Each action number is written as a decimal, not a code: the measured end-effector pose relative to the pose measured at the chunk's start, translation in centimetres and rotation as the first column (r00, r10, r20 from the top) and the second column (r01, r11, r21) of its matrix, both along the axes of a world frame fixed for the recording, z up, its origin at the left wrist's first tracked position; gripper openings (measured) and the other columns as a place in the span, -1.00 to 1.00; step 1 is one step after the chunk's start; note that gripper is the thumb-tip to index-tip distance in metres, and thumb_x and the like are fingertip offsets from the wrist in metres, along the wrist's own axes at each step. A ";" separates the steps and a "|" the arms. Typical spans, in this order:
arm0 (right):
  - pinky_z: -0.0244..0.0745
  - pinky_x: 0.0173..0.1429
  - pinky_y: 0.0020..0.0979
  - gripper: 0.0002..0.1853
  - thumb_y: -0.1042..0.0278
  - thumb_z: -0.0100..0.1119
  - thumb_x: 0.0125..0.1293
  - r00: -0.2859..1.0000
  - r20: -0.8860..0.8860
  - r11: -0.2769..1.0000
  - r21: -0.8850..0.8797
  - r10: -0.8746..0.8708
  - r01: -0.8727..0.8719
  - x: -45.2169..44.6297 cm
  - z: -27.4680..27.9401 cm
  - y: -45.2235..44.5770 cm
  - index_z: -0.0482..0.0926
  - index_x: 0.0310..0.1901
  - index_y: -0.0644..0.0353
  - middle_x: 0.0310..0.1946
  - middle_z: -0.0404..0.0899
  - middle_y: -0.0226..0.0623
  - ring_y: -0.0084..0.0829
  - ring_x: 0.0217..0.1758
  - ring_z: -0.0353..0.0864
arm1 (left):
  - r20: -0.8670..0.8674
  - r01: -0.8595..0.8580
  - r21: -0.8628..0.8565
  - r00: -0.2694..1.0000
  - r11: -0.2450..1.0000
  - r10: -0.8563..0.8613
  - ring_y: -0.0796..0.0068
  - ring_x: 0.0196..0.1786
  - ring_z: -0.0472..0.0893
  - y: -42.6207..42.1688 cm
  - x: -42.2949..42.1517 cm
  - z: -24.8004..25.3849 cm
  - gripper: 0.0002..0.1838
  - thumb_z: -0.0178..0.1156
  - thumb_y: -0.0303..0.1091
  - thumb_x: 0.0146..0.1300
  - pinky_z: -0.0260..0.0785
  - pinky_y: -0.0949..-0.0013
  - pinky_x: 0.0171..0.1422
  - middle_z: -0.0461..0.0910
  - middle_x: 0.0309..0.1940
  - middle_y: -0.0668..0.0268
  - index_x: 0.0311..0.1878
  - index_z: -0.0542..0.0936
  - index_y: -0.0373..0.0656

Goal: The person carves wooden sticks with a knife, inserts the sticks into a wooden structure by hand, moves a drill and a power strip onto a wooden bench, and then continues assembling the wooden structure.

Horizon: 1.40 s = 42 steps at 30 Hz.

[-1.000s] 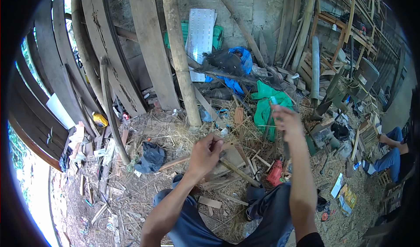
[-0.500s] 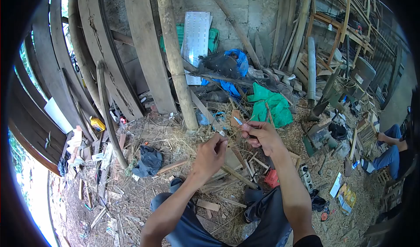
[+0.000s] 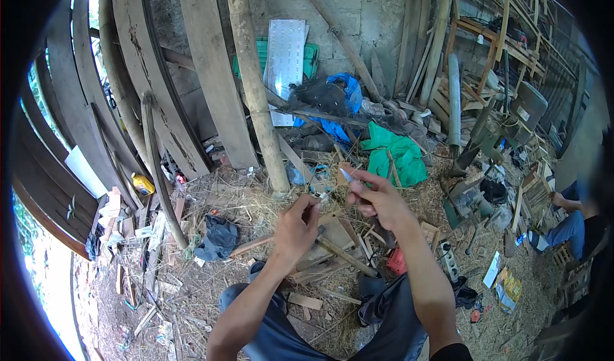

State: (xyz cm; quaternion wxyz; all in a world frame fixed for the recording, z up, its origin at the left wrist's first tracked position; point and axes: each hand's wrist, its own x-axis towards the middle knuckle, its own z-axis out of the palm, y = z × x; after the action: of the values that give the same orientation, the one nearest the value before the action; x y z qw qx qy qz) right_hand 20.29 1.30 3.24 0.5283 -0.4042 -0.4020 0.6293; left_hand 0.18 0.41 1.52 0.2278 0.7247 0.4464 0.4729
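Note:
My right hand (image 3: 378, 202) is closed around a knife (image 3: 346, 175), whose short pale blade points up and left past my fingers. The handle is mostly hidden in my grip. To its left, my left hand (image 3: 299, 225) pinches a small whitish piece (image 3: 323, 197) between thumb and fingers; its kind is too small to make out. A narrow gap separates the blade from this piece. Both hands are held out above my knees, over a floor strewn with wood scraps.
A bamboo post (image 3: 259, 105) stands ahead of my hands. Around me lie a green plastic sheet (image 3: 400, 155), a black bag (image 3: 218, 238), a red object (image 3: 397, 260) and a power strip (image 3: 446, 258). Another person's leg (image 3: 563, 228) shows at the right.
The knife blade has shifted slightly and turned within my right hand's hold. My left hand has moved a little to the left and opened the gap between the hands.

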 end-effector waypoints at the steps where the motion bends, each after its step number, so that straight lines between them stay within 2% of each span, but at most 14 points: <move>1: 0.01 -0.62 -0.68 -0.70 0.32 0.20 0.32 0.997 -0.049 0.998 0.008 0.055 -0.054 -0.4 -0.2 0.1 0.54 0.02 0.28 -0.49 0.50 -0.41 -0.75 -0.67 0.19 | 0.011 0.016 0.001 1.000 1.000 -0.016 0.35 -0.59 0.53 -0.2 0.2 0.1 -0.95 0.17 -0.52 0.23 0.34 0.33 -0.45 0.51 -0.61 0.12 -0.30 0.51 -0.28; 5: 0.02 -0.61 -0.64 -0.74 0.35 0.22 0.30 0.996 -0.021 0.996 -0.036 0.083 -0.084 0.3 -0.2 0.5 0.58 -0.05 0.32 -0.48 0.52 -0.39 -0.73 -0.66 0.18 | -0.003 0.015 0.002 1.000 1.000 -0.015 0.35 -0.59 0.54 -0.2 0.2 -0.1 -0.95 0.17 -0.51 0.24 0.35 0.33 -0.44 0.52 -0.60 0.11 -0.30 0.50 -0.28; 7: 0.01 -0.61 -0.66 -0.75 0.33 0.22 0.31 0.995 0.012 0.991 -0.091 0.100 -0.098 1.2 0.1 0.4 0.58 -0.10 0.33 -0.48 0.52 -0.42 -0.73 -0.66 0.19 | 0.027 0.075 -0.012 0.997 0.997 -0.075 0.60 -0.59 0.40 -0.3 0.4 -0.2 -0.93 0.19 -0.49 0.24 0.25 0.45 -0.47 0.48 -0.64 0.24 -0.25 0.56 -0.27; 13: 0.00 -0.63 -0.66 -0.74 0.31 0.25 0.29 0.997 0.045 0.985 -0.163 0.059 -0.051 2.6 -0.2 0.8 0.59 -0.14 0.36 -0.49 0.49 -0.48 -0.76 -0.65 0.19 | -0.006 0.116 -0.147 0.993 0.982 -0.118 0.55 -0.56 0.45 -0.5 0.9 0.2 -0.92 0.18 -0.46 0.25 0.30 0.41 -0.42 0.50 -0.61 0.21 -0.24 0.56 -0.26; 17: -0.01 -0.64 -0.67 -0.75 0.31 0.24 0.29 0.996 0.031 0.986 -0.151 0.080 -0.074 3.5 -0.1 1.3 0.59 -0.15 0.35 -0.49 0.49 -0.49 -0.78 -0.65 0.20 | 0.054 0.150 -0.122 0.988 0.981 -0.144 0.53 -0.53 0.48 -0.2 1.4 -0.1 -0.92 0.18 -0.46 0.25 0.34 0.40 -0.39 0.52 -0.59 0.18 -0.25 0.54 -0.27; 20: -0.03 -0.64 -0.70 -0.75 0.31 0.22 0.31 0.992 0.130 0.987 -0.162 0.003 0.018 4.5 -0.5 1.6 0.59 -0.14 0.34 -0.49 0.48 -0.51 -0.79 -0.66 0.19 | 0.022 0.144 -0.104 0.990 0.984 -0.142 0.51 -0.50 0.50 0.0 1.4 -0.4 -0.92 0.17 -0.46 0.26 0.37 0.38 -0.36 0.55 -0.55 0.15 -0.26 0.53 -0.27; 22: -0.04 -0.65 -0.71 -0.76 0.30 0.20 0.32 0.940 0.111 0.945 -0.008 -0.324 0.327 6.8 -1.4 2.3 0.58 -0.14 0.33 -0.49 0.48 -0.50 -0.79 -0.66 0.19 | 0.024 0.136 -0.117 0.991 0.984 -0.135 0.57 -0.51 0.48 0.0 0.5 -0.3 -0.91 0.15 -0.47 0.28 0.37 0.41 -0.37 0.54 -0.56 0.24 -0.24 0.52 -0.29; 25: -0.03 -0.62 -0.69 -0.72 0.30 0.21 0.31 0.927 0.042 0.928 0.041 -0.372 0.370 9.6 -0.8 1.6 0.57 -0.06 0.31 -0.49 0.49 -0.47 -0.77 -0.65 0.19 | 0.068 0.123 -0.239 0.992 0.963 -0.109 0.66 -0.52 0.42 0.9 -1.9 -0.7 -0.92 0.13 -0.47 0.30 0.34 0.46 -0.40 0.49 -0.57 0.36 -0.24 0.52 -0.30; 28: 0.00 -0.60 -0.68 -0.68 0.30 0.21 0.30 0.959 0.142 0.968 0.091 -0.246 0.235 5.9 -0.3 0.6 0.54 0.01 0.29 -0.48 0.49 -0.43 -0.75 -0.63 0.21 | 0.102 0.143 -0.279 0.988 0.950 -0.118 0.74 -0.50 0.37 1.5 -1.4 -0.8 -0.92 0.11 -0.47 0.32 0.30 0.53 -0.39 0.44 -0.56 0.44 -0.23 0.53 -0.30; 31: 0.01 -0.57 -0.67 -0.66 0.30 0.21 0.31 0.983 0.113 0.988 0.071 -0.148 0.140 2.0 0.1 0.3 0.52 0.05 0.29 -0.49 0.49 -0.41 -0.72 -0.62 0.22 | 0.124 0.185 -0.251 0.980 0.950 -0.158 0.75 -0.47 0.36 1.7 -1.1 -1.5 -0.91 0.10 -0.47 0.33 0.25 0.56 -0.38 0.45 -0.54 0.44 -0.21 0.54 -0.30; 33: 0.02 -0.58 -0.67 -0.67 0.29 0.22 0.31 0.998 0.065 0.994 0.101 0.022 -0.028 0.4 -0.1 0.3 0.53 0.03 0.29 -0.49 0.49 -0.40 -0.72 -0.63 0.22 | 0.161 0.205 -0.252 0.973 0.946 -0.168 0.71 -0.52 0.36 1.0 -0.5 -1.1 -0.90 0.11 -0.46 0.31 0.23 0.50 -0.42 0.44 -0.59 0.39 -0.24 0.54 -0.31; 37: 0.03 -0.58 -0.67 -0.71 0.30 0.23 0.30 0.998 0.010 0.997 0.052 0.058 -0.058 0.5 -0.7 0.9 0.56 -0.04 0.32 -0.50 0.50 -0.42 -0.73 -0.63 0.23 | 0.168 0.230 -0.251 0.967 0.940 -0.192 0.68 -0.55 0.35 1.0 -0.2 -1.7 -0.88 0.12 -0.43 0.30 0.21 0.46 -0.44 0.44 -0.64 0.34 -0.27 0.55 -0.31; 39: 0.04 -0.60 -0.67 -0.76 0.32 0.19 0.33 0.994 0.094 0.998 -0.026 0.062 -0.060 1.7 -0.6 0.9 0.58 -0.10 0.32 -0.50 0.49 -0.46 -0.76 -0.66 0.21 | 0.189 0.251 -0.272 0.961 0.929 -0.204 0.68 -0.55 0.35 0.7 -0.3 -1.7 -0.88 0.12 -0.43 0.30 0.21 0.46 -0.44 0.44 -0.64 0.35 -0.26 0.55 -0.30; 42: 0.04 -0.60 -0.66 -0.75 0.31 0.24 0.29 0.994 0.108 1.000 -0.007 -0.005 0.006 2.5 -0.2 0.8 0.60 -0.19 0.38 -0.50 0.50 -0.45 -0.73 -0.64 0.23 | 0.181 0.288 -0.326 0.954 0.900 -0.239 0.72 -0.49 0.35 0.4 -0.2 -1.5 -0.88 0.11 -0.43 0.33 0.21 0.52 -0.40 0.45 -0.57 0.40 -0.23 0.54 -0.31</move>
State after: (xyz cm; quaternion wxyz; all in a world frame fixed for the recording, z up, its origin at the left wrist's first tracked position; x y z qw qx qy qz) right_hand 22.78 2.12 3.04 0.5058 -0.4407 -0.4266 0.6066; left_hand -0.02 0.83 -0.02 0.4446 0.6924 0.4040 0.3995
